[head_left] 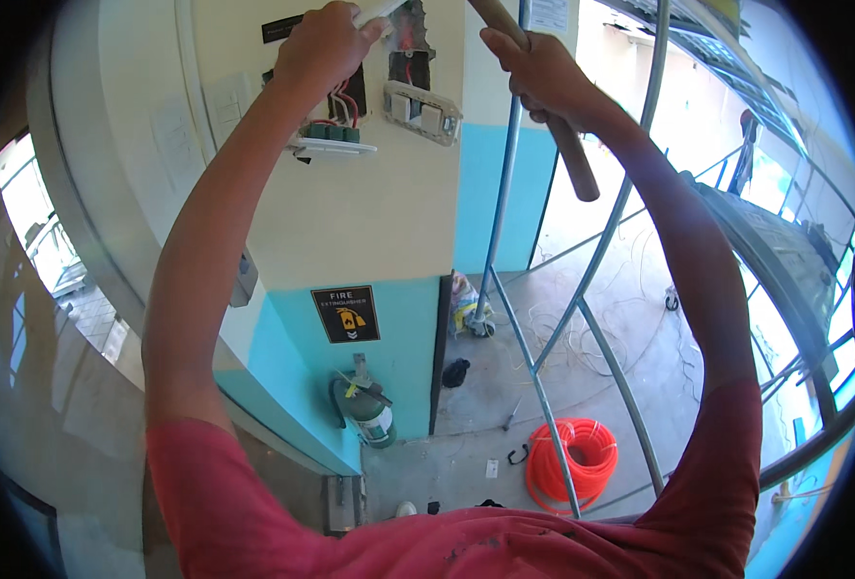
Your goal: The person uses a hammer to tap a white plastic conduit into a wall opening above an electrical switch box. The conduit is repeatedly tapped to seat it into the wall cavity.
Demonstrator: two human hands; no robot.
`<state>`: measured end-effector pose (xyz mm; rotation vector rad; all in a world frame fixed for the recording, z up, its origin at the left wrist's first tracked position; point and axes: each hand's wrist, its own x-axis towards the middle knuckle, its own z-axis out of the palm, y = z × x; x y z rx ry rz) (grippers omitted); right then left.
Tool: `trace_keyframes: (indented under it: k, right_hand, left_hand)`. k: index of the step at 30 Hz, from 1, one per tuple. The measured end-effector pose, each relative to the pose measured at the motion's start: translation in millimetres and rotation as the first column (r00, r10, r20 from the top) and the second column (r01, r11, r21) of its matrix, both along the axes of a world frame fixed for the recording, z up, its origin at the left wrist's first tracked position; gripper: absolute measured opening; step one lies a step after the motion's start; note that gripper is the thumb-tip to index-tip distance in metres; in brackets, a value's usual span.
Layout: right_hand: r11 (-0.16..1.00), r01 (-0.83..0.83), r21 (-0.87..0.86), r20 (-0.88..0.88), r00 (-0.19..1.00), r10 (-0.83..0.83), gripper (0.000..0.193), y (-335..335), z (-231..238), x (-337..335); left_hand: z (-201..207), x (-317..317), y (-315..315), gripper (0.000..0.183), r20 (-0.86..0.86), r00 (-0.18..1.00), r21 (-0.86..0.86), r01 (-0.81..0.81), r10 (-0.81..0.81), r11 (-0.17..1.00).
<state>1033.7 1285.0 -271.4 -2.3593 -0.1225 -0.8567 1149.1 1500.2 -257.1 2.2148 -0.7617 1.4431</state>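
My left hand [323, 46] is raised to the wall, its fingers closed round a pale rod-like piece [377, 10] whose far end leaves the picture's top. Beside it, a chased-out gap in the wall [410, 29] shows rough mortar and reddish conduit. My right hand [553, 79] grips a wooden tool handle [574, 159], slanted up to the left; the tool's head is out of view. Below my left hand, a switch plate with green modules [336, 145] hangs from an open box by red and white wires. A white switch frame [422, 113] dangles tilted under another box opening.
Metal scaffold tubes [504, 193] stand close on the right. A fire extinguisher [374, 425] hangs low under a black sign [345, 314]. On the floor lie an orange coil of conduit [570, 463] and loose wires [582, 333]. Blank switch plates [226, 104] sit on the left wall.
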Motion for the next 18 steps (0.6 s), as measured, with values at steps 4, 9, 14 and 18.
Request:
trace_keyframes:
  k: [4, 9, 14, 18]
  right_hand:
    - [0.989, -0.129, 0.066, -0.014, 0.991, 0.13, 0.041, -3, 3, -31]
    - [0.963, -0.183, 0.197, 0.035, 0.983, 0.179, 0.046, -16, -25, -86]
    - [0.948, -0.091, 0.306, -0.027, 0.994, 0.105, 0.038, -27, -55, -133]
    - [0.934, -0.15, 0.325, 0.109, 0.987, 0.121, 0.046, -22, -69, -133]
  left_hand:
    - [-1, 5, -1, 0.048, -0.068, 0.996, -0.031, -0.052, 0.05, 0.998]
    - [-3, -8, 7, 0.048, -0.206, 0.974, -0.074, 0.079, -0.093, 0.994]
    - [-18, -11, 32, 0.052, -0.013, 0.989, -0.017, 0.147, -0.147, 0.989]
    - [-3, 3, 26, 0.049, -0.078, 0.973, 0.006, 0.218, -0.217, 0.976]
